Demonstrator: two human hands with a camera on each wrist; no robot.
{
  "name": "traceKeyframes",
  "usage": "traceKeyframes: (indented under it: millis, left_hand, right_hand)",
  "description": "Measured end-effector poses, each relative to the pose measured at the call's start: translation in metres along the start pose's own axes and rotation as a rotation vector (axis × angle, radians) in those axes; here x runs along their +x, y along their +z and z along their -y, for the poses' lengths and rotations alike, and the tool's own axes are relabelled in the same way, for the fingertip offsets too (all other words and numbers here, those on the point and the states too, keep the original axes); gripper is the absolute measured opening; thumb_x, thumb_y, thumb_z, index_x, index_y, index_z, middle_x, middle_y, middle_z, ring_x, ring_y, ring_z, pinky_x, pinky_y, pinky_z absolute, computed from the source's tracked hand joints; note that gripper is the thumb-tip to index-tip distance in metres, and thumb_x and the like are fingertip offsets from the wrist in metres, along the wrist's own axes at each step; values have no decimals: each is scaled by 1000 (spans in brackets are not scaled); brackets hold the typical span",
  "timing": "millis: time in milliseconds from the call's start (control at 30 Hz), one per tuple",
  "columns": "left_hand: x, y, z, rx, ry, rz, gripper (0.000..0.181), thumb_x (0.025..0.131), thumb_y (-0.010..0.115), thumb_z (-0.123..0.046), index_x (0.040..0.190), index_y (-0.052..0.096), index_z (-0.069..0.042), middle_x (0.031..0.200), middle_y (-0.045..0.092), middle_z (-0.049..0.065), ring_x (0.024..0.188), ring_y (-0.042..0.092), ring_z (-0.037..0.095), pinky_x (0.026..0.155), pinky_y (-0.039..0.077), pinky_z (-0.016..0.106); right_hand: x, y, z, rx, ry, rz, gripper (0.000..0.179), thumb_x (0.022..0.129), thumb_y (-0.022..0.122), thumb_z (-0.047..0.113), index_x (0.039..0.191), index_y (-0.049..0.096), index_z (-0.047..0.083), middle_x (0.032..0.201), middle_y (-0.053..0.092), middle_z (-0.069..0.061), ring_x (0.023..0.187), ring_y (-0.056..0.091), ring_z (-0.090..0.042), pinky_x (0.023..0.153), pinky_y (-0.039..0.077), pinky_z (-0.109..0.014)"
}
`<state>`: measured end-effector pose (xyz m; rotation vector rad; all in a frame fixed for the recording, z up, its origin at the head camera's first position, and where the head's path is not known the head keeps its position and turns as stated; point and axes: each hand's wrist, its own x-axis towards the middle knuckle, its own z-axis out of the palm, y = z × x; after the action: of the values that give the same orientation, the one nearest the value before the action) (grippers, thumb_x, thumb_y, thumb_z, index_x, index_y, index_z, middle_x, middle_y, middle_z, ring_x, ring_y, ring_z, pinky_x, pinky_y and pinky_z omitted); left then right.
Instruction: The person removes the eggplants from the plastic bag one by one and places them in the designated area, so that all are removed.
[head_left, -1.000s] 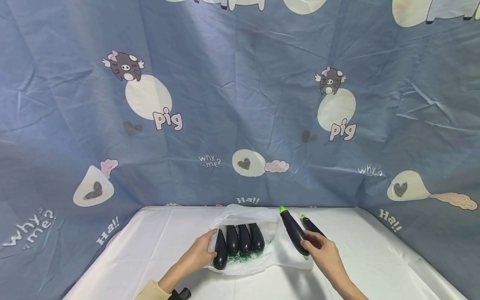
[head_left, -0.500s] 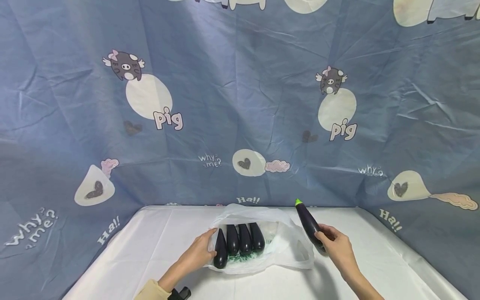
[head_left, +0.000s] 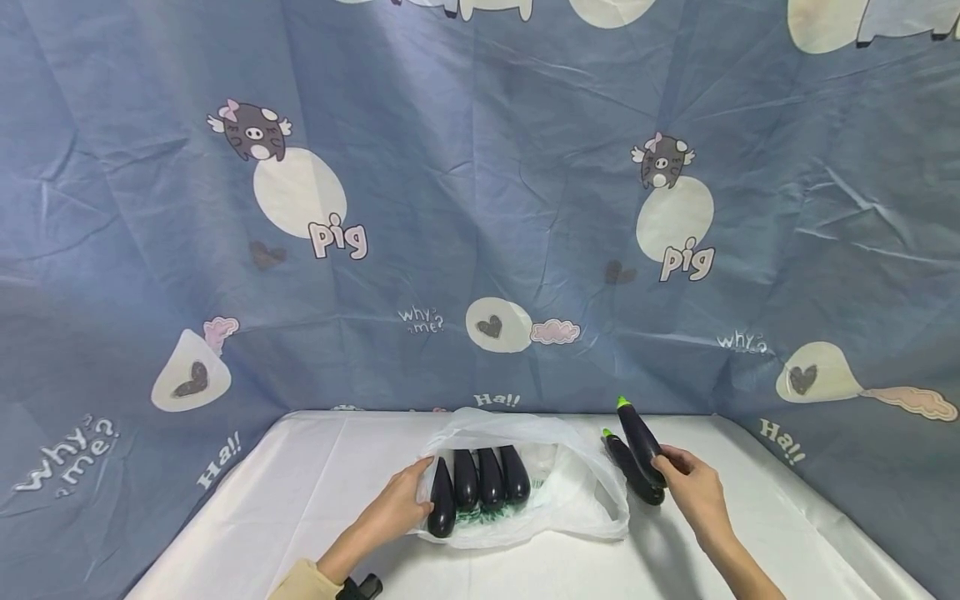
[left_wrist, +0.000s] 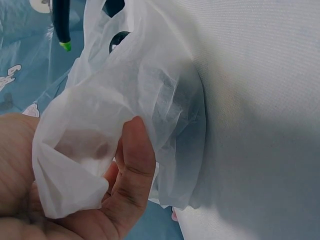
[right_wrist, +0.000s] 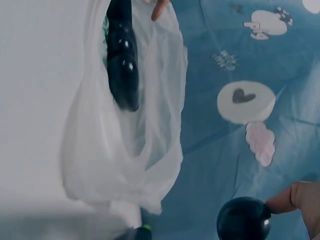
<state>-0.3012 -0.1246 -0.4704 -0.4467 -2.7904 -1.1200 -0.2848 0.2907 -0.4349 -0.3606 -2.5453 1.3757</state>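
White plastic bunches in my left hand (head_left: 399, 504), thumb and fingers pinching the edge of the bag (head_left: 573, 504); four eggplants (head_left: 491, 479) lie inside. My right hand (head_left: 693, 490) grips a fifth eggplant (head_left: 640, 439) near its rounded end, beside a sixth eggplant (head_left: 622, 462) right of the bag.

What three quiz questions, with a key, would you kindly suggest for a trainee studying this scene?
1. Count: how many eggplants show inside the plastic bag in the head view?
2. True or false: the left hand pinches part of the bag's plastic.
3. Multiple choice: where is the held eggplant in the right hand?
a) inside the bag
b) beyond the bag's right side
c) beyond the bag's left side

Key: 1. Four. 2. True. 3. b.
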Motion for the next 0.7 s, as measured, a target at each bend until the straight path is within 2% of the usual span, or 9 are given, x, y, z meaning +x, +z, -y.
traceKeyframes:
  millis: [333, 700]
  left_hand:
    - [-1, 2, 3, -11, 16, 6, 72, 69, 69, 4, 134, 43, 16, 134, 46, 40, 126, 43, 55, 102, 37, 65]
    - [-1, 4, 5, -14, 18, 3, 72, 69, 69, 5, 135, 43, 15, 134, 46, 40, 127, 43, 55, 103, 37, 65]
  right_hand:
    - [14, -2, -20, -4, 42, -29, 55, 94, 52, 34, 135, 51, -2, 128, 57, -29, 112, 58, -41, 90, 51, -50]
    - [24, -5, -38, -2, 51, -44, 55, 93, 53, 33, 133, 52, -4, 126, 58, -29, 111, 59, -40, 87, 53, -45]
